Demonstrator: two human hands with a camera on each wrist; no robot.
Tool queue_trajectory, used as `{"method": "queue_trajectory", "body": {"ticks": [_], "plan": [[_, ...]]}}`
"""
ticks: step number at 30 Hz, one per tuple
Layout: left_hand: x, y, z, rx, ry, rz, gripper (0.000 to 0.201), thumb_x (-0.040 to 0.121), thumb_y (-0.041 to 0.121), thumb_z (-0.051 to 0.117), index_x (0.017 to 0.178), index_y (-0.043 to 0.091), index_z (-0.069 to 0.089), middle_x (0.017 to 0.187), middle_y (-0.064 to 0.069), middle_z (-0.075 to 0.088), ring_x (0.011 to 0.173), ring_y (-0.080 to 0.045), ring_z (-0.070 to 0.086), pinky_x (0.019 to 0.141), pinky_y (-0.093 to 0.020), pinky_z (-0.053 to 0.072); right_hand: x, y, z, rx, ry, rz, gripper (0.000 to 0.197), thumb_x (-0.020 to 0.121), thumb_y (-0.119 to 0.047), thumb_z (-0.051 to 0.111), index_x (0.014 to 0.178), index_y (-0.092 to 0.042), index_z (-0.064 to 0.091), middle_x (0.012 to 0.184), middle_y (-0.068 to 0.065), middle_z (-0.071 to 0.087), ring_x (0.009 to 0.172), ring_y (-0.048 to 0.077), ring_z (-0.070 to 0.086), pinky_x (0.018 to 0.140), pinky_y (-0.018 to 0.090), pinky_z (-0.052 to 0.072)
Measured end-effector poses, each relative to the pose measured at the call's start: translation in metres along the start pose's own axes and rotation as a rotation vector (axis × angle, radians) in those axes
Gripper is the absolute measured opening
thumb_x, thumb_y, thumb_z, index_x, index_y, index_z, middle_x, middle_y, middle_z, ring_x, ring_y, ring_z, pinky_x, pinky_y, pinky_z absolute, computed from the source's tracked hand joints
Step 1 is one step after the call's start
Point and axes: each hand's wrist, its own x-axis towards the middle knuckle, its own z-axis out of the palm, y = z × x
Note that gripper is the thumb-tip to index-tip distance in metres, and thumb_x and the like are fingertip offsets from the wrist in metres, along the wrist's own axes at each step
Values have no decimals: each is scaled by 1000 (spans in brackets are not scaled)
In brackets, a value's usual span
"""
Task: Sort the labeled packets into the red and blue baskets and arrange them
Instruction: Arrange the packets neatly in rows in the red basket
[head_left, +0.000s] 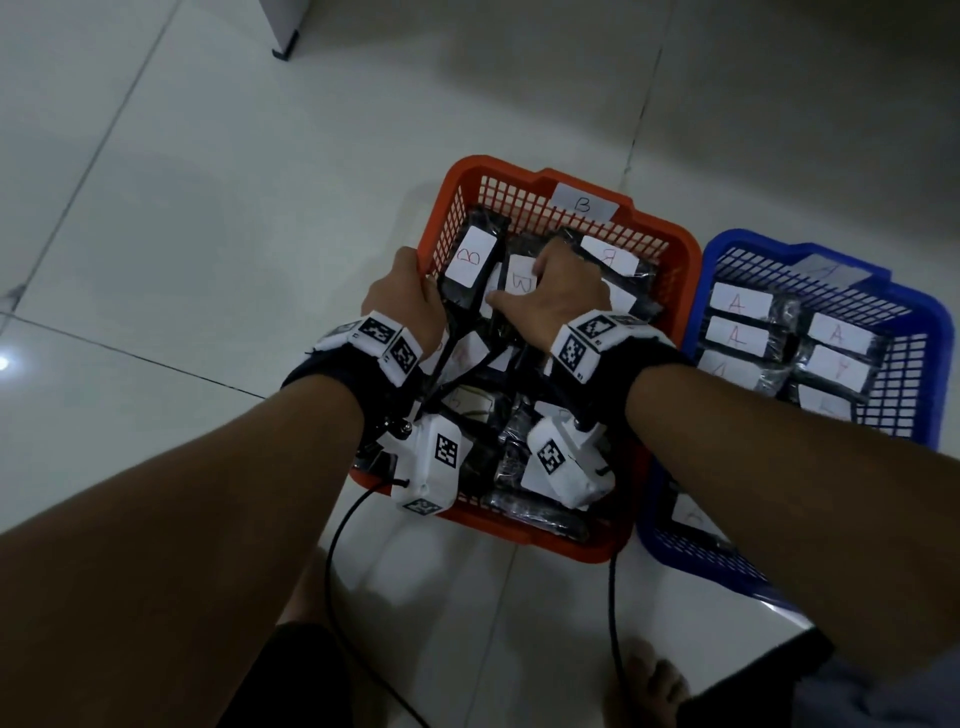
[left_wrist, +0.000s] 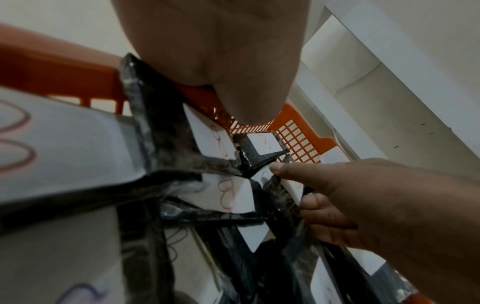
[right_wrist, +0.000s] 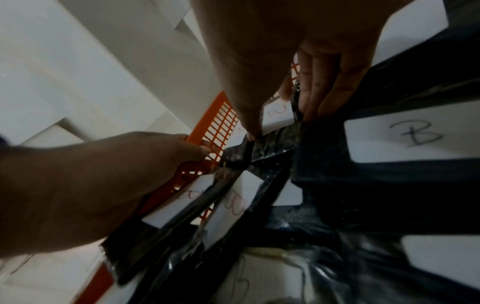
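The red basket (head_left: 498, 167), tagged B, holds several black packets with white B labels. My left hand (head_left: 410, 296) grips its left rim (right_wrist: 197, 142), fingers over the edge and thumb inside beside an upright B packet (head_left: 470, 260). My right hand (head_left: 561, 291) reaches into the basket's middle and pinches another B packet (head_left: 522, 283) between thumb and curled fingers (right_wrist: 317, 92); its label (right_wrist: 278, 115) shows in the right wrist view. To the right, the blue basket (head_left: 748, 238) holds A packets (head_left: 740, 304) laid in two rows.
Both baskets stand side by side on a pale tiled floor (head_left: 208, 234). A white furniture leg (head_left: 285, 47) stands at the far left. Black cables (head_left: 332, 545) trail from the wrist cameras toward me, and a bare foot (head_left: 649, 686) is near the bottom edge.
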Motion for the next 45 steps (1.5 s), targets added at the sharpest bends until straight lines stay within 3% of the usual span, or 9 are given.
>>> {"method": "queue_trajectory", "body": {"ticks": [7, 15, 23, 25, 27, 30, 34, 41, 45], "plan": [[3, -1, -2, -48, -19, -27, 31, 101, 30, 38, 115, 3, 48, 101, -15, 61, 85, -33, 58, 69, -30, 37, 21, -2, 16, 131, 83, -13, 63, 73, -44, 80, 122, -16, 51, 116, 4, 65, 107, 24, 62, 90, 38, 52], [7, -3, -2, -54, -20, -51, 36, 103, 35, 35, 111, 4, 51, 90, -4, 53, 76, -23, 49, 66, -28, 34, 27, 4, 23, 111, 104, -14, 51, 78, -34, 75, 123, -19, 55, 115, 2, 66, 105, 24, 64, 90, 38, 54], [9, -5, -7, -71, -79, -56, 37, 102, 38, 36, 114, 7, 52, 92, -5, 56, 78, -24, 52, 67, -29, 37, 3, 2, 7, -157, 111, -139, 44, 87, -50, 57, 124, -26, 53, 117, 0, 64, 104, 25, 62, 85, 38, 53], [9, -7, -10, -110, -113, -61, 37, 101, 39, 38, 116, 9, 53, 96, -6, 58, 84, -26, 57, 70, -30, 40, -6, -1, 1, -211, 36, -285, 35, 85, -48, 59, 114, -28, 60, 110, -4, 65, 98, 20, 62, 83, 37, 53], [7, -8, -15, -115, -123, -60, 36, 99, 39, 43, 120, 12, 53, 101, -4, 60, 91, -26, 60, 74, -29, 43, -13, -3, -1, -234, -209, -478, 31, 83, -43, 63, 110, -28, 65, 107, -6, 65, 98, 15, 60, 84, 34, 53], [-1, -10, -22, -45, -64, 13, 42, 92, 37, 56, 128, 15, 49, 109, 0, 60, 91, -18, 59, 75, -26, 43, -15, -2, 4, -422, -429, -655, 34, 83, -37, 66, 114, -22, 64, 113, -3, 59, 108, 15, 53, 85, 31, 48], [-12, -12, -38, 148, 68, 177, 56, 77, 44, 72, 121, 19, 49, 115, -6, 52, 93, -19, 59, 73, -33, 52, -13, -3, 9, -538, -335, -728, 45, 82, -42, 69, 120, -20, 58, 119, 1, 55, 111, 22, 51, 84, 36, 47], [-41, -2, -48, 544, -41, 295, 58, 70, 61, 72, 109, 19, 62, 107, -2, 62, 88, -24, 60, 66, -28, 42, -11, 7, 8, -587, -277, -721, 48, 79, -52, 68, 115, -20, 60, 116, 3, 51, 107, 25, 50, 84, 39, 43], [-45, 6, -41, 704, -59, 280, 64, 72, 61, 71, 113, 12, 66, 112, -9, 63, 94, -29, 63, 70, -32, 46, -12, 10, 5, -564, -305, -705, 46, 74, -50, 73, 106, -23, 53, 114, -1, 55, 108, 22, 49, 90, 41, 40]]}}
